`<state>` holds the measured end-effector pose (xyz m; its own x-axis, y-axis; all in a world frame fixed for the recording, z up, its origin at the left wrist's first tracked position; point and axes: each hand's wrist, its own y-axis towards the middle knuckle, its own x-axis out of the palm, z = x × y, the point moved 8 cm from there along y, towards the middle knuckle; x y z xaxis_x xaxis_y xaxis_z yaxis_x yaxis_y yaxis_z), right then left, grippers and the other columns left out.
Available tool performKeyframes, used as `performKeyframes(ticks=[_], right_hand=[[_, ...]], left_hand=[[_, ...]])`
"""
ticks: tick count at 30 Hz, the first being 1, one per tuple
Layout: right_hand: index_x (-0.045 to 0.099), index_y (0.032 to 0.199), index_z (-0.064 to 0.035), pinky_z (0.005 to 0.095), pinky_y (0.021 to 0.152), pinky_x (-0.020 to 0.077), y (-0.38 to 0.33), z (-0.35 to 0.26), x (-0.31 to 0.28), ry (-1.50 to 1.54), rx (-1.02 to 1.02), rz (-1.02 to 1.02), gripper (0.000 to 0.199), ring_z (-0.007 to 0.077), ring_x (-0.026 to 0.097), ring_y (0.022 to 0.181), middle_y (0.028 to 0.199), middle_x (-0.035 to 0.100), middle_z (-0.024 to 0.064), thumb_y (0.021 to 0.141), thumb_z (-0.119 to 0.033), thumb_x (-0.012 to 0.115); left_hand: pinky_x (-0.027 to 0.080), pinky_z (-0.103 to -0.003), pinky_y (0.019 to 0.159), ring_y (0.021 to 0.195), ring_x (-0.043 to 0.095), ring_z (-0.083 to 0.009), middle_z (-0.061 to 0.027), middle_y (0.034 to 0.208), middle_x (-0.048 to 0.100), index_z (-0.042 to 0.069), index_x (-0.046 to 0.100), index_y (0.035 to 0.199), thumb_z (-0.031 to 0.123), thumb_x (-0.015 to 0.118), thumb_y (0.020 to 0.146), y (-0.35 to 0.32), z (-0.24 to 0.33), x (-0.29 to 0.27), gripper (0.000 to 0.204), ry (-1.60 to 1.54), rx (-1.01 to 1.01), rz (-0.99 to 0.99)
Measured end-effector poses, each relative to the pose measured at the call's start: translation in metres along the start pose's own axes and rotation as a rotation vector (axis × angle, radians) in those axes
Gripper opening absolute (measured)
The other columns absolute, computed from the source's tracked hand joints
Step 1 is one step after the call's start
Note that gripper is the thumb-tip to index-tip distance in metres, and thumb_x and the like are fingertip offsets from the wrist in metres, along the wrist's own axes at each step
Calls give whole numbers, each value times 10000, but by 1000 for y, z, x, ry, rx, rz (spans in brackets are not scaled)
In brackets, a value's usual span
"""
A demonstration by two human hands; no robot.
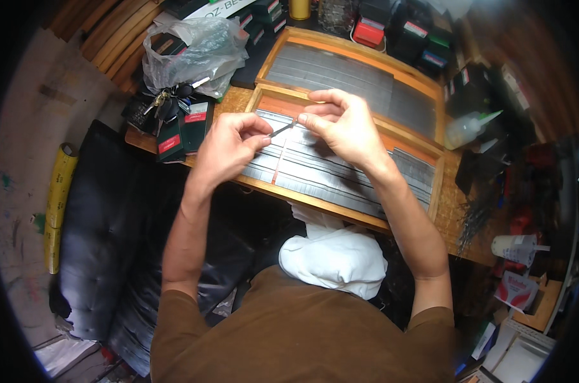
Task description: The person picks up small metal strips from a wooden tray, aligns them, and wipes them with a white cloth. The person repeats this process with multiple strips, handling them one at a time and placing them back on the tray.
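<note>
Holding dark strip (pixel 281 130) over left part of case (pixel 302 196), pinching near end between thumb and forefinger of left hand (pixel 227 148), far end seemingly between fingertips of right hand (pixel 347 127). Best to grip lightly, keeping clear of rows (pixel 327 169) inside case and lid (pixel 440 115) beyond.

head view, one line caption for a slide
Left hand and right hand hold a thin dark strip over a wooden tray.
</note>
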<state>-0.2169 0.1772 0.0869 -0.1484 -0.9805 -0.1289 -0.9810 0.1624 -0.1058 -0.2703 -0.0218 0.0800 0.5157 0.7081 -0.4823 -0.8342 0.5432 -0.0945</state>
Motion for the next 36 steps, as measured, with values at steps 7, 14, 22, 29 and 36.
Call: performKeyframes(ticks=[7,14,22,29,36], right_hand=[[631,1310,88,280,747,609,-2,23,-36,-43,-25,90,490,135,721,890,1072,734,147,921,-140,823],[640,1304,79,260,712,602,-7,31,-44,-53,-12,93,459,122,696,868,1064,716,132,939,-139,814],[659,1281,77,257,718,600,-10,30,-45,-70,-13,74,432,125,696,874,1081,713,134,945,-146,811],[665,1253,77,275,771,599,-12,30,-42,-122,31,50,351,144,697,925,1080,717,133,971,-102,773],[737,1164,65,285,747,589,-9,40,-43,-143,5,65,290,136,698,850,977,763,124,966,-141,781]], left_hand=[[586,-329,739,788,754,-185,-164,829,783,-81,779,955,-70,757,833,24,2,-5,125,449,46,-253],[591,-376,756,823,780,-266,-209,844,774,-50,794,908,-36,787,771,30,3,-5,138,444,45,-280],[592,-348,750,819,765,-227,-174,838,780,-63,785,974,-89,714,798,45,11,10,192,540,64,-415],[593,-343,788,858,768,-221,-162,870,788,-57,778,997,-66,718,839,49,9,21,169,484,77,-480],[583,-383,779,859,770,-282,-186,864,776,-44,779,979,-48,719,827,43,7,30,163,435,224,-412]])
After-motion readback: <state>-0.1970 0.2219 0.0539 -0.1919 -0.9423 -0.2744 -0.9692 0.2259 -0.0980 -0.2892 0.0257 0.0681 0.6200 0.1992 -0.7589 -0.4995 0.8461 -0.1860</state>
